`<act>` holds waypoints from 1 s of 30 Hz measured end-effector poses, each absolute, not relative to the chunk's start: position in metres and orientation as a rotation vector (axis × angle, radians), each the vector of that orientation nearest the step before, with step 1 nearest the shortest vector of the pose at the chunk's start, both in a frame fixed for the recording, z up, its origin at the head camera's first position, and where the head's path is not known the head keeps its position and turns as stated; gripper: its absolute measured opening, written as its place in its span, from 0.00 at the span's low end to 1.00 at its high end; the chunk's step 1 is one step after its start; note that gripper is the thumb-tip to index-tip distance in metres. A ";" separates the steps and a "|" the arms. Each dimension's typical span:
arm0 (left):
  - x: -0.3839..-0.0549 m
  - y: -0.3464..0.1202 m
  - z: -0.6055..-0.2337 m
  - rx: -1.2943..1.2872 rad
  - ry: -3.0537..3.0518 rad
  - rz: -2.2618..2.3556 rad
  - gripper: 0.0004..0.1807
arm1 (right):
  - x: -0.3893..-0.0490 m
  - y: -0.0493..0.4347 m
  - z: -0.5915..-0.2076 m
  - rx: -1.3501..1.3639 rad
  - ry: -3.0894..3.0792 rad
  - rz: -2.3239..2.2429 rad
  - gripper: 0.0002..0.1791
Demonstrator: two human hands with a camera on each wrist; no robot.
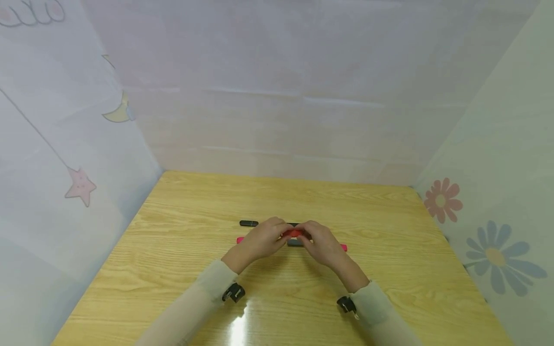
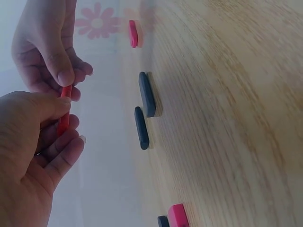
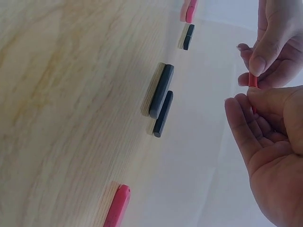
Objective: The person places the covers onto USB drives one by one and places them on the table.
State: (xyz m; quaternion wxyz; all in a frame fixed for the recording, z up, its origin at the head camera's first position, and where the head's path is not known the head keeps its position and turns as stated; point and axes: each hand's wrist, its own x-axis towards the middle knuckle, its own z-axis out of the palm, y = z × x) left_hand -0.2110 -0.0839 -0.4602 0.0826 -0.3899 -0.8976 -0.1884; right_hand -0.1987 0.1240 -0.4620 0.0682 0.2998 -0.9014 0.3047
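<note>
Both hands meet above the table, pinching a small red stick-like piece (image 1: 294,233) between them. My left hand (image 1: 263,236) holds one end with thumb and fingers, and my right hand (image 1: 323,244) grips the other. In the left wrist view the red piece (image 2: 63,122) shows between the two thumbs; the fingers hide part of it. Its exact kind is unclear. Below the hands lie a dark grey bar (image 3: 162,92) and a thinner black bar (image 3: 163,114), side by side on the wood and partly covered by the hands in the head view.
A short black piece (image 1: 248,223) and a pink piece (image 1: 240,240) lie to the left on the wooden table (image 1: 190,202). Another pink piece (image 1: 344,247) lies to the right. Printed cloth walls (image 1: 277,120) stand at the back and sides.
</note>
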 end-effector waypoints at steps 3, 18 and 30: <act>-0.212 -0.083 -0.460 -1.167 -2.671 -0.568 0.11 | -0.199 0.122 -0.461 0.865 -2.727 0.920 0.11; -0.214 -0.081 -0.461 -1.138 -2.692 -0.523 0.11 | -0.200 0.116 -0.461 0.784 -2.755 0.887 0.11; -0.215 -0.079 -0.462 -1.120 -2.712 -0.452 0.13 | -0.202 0.112 -0.461 0.737 -2.768 0.874 0.11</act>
